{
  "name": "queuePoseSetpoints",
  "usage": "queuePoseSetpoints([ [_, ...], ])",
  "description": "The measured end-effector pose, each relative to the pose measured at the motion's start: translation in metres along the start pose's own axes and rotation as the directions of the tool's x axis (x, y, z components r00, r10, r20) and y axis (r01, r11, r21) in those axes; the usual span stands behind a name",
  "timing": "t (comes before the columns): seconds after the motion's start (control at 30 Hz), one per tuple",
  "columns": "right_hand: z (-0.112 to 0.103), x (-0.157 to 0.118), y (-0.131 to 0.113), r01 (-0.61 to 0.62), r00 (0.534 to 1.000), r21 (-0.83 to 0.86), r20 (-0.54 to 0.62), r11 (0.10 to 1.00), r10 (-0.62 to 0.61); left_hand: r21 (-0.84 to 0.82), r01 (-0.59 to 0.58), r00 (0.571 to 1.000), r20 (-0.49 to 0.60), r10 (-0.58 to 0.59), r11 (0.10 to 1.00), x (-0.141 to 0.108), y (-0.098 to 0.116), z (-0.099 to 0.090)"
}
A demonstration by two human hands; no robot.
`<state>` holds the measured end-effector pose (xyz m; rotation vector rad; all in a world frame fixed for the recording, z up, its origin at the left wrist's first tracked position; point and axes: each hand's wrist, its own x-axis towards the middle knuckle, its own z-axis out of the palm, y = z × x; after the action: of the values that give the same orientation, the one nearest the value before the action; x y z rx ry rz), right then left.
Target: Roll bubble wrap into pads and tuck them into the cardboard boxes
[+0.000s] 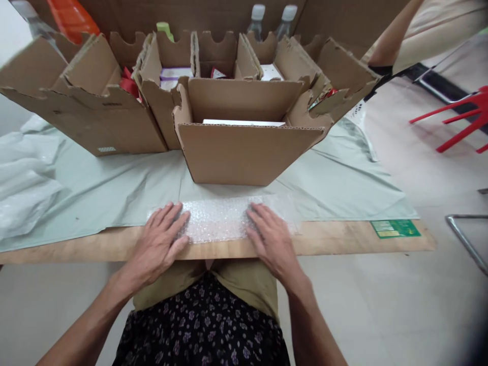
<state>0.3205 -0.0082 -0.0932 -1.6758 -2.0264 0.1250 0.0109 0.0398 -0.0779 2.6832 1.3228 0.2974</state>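
Left hand [158, 244] and right hand [272, 241] apart, palms down, fingers loosely spread, near opposite ends of bubble wrap [215, 221]. Pressing lightly, by the look of it; not pinching or clamped on anything. Wrap: lying lengthwise along wooden table edge [335, 239], far side over pale green cloth [102, 188], just in front of cardboard box [247, 157]. Should handle very light, floppy, a bit slippery, apt to slide or curl if let go; bubbles probably easy to pop under a hard squeeze. Best taken by both short ends, or lifted by near long edge.

Hidden: left end under fingers, right end partly under hand and fading clear into the background. Cannot tell if single layer or folded. White item [244, 122] in box showing only at top; contents unclear. Bottles [256, 23] behind cut off by boxes. Another person's arm [392, 38] cropped at upper right.
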Motion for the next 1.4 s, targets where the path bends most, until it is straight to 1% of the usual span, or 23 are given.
queuePoseSetpoints([
  [0.1,-0.021,-0.024,0.031,-0.161,0.981,-0.05,-0.118,0.986,0.154,-0.054,0.057,0.996,-0.06,-0.06,0.997,-0.019,-0.014,-0.01],
  [0.17,-0.032,-0.031,0.043,-0.255,0.954,-0.073,-0.178,0.964,0.239,-0.093,0.094,0.983,-0.15,-0.107,0.991,-0.022,-0.017,-0.014],
  [0.27,-0.035,-0.026,0.052,-0.381,0.9,-0.105,-0.268,0.919,0.343,-0.106,0.163,0.937,-0.294,-0.188,0.981,-0.011,-0.021,-0.014],
  [0.33,-0.029,-0.017,0.056,-0.435,0.876,-0.115,-0.285,0.893,0.39,-0.091,0.198,0.919,-0.328,-0.217,0.976,0.001,-0.026,-0.011],
  [0.43,-0.018,-0.003,0.058,-0.455,0.864,-0.083,-0.282,0.887,0.417,-0.076,0.223,0.933,-0.273,-0.235,0.972,0.018,-0.031,-0.003],
  [0.5,-0.015,0.0,0.055,-0.432,0.863,-0.009,-0.295,0.902,0.41,-0.087,0.221,0.942,-0.24,-0.236,0.971,0.024,-0.03,-0.001],
  [0.57,-0.017,-0.001,0.047,-0.401,0.862,0.103,-0.293,0.91,0.413,-0.106,0.208,0.939,-0.258,-0.229,0.972,0.023,-0.024,-0.003],
  [0.67,-0.028,-0.005,0.026,-0.349,0.859,0.256,-0.296,0.901,0.417,-0.145,0.185,0.925,-0.308,-0.222,0.972,0.012,-0.012,-0.015],
  [0.73,-0.036,-0.004,0.005,-0.269,0.868,0.289,-0.341,0.919,0.361,-0.228,0.198,0.918,-0.297,-0.261,0.953,-0.002,-0.004,-0.026],
  [0.8,-0.042,0.003,-0.02,-0.123,0.887,0.269,-0.402,0.955,0.227,-0.349,0.26,0.899,-0.252,-0.358,0.9,-0.02,0.0,-0.035],
  [0.83,-0.043,0.008,-0.033,-0.029,0.895,0.249,-0.425,0.968,0.136,-0.413,0.305,0.879,-0.225,-0.42,0.858,-0.03,0.001,-0.038],
  [0.9,-0.045,0.025,-0.059,0.174,0.892,0.198,-0.447,0.965,-0.069,-0.528,0.401,0.816,-0.166,-0.554,0.749,-0.051,-0.002,-0.04],
  [0.93,-0.045,0.036,-0.071,0.266,0.88,0.168,-0.444,0.949,-0.168,-0.578,0.447,0.779,-0.123,-0.615,0.683,-0.061,-0.004,-0.04],
  [1.0,-0.043,0.065,-0.093,0.415,0.839,0.094,-0.425,0.905,-0.341,-0.667,0.524,0.701,-0.015,-0.713,0.529,-0.079,-0.009,-0.037],
  [1.07,-0.037,0.102,-0.112,0.513,0.793,0.01,-0.388,0.858,-0.47,-0.747,0.559,0.617,0.084,-0.782,0.361,-0.09,-0.012,-0.033],
  [1.13,-0.026,0.146,-0.129,0.561,0.774,-0.059,-0.316,0.826,-0.548,-0.827,0.515,0.556,0.122,-0.823,0.226,-0.093,-0.011,-0.03],
  [1.17,-0.02,0.169,-0.137,0.565,0.782,-0.081,-0.264,0.821,-0.564,-0.86,0.476,0.536,0.118,-0.836,0.183,-0.093,-0.01,-0.028],
  [1.23,-0.007,0.207,-0.15,0.55,0.81,-0.112,-0.171,0.828,-0.561,-0.906,0.401,0.514,0.101,-0.852,0.135,-0.088,-0.006,-0.025],
  [1.27,-0.001,0.221,-0.155,0.543,0.82,-0.119,-0.139,0.831,-0.555,-0.918,0.378,0.509,0.099,-0.855,0.118,-0.085,-0.003,-0.023],
  [1.3,0.004,0.229,-0.157,0.541,0.824,-0.119,-0.122,0.833,-0.553,-0.926,0.365,0.503,0.106,-0.858,0.1,-0.082,0.0,-0.021],
  [1.33,0.007,0.23,-0.157,0.542,0.825,-0.11,-0.12,0.833,-0.553,-0.929,0.361,0.498,0.121,-0.858,0.079,-0.08,0.003,-0.02],
  [1.37,0.009,0.226,-0.154,0.543,0.824,-0.092,-0.131,0.834,-0.551,-0.931,0.361,0.495,0.144,-0.857,0.053,-0.078,0.006,-0.018],
  [1.4,0.01,0.216,-0.149,0.542,0.825,-0.067,-0.15,0.838,-0.545,-0.932,0.362,0.491,0.169,-0.855,0.024,-0.077,0.009,-0.018],
])
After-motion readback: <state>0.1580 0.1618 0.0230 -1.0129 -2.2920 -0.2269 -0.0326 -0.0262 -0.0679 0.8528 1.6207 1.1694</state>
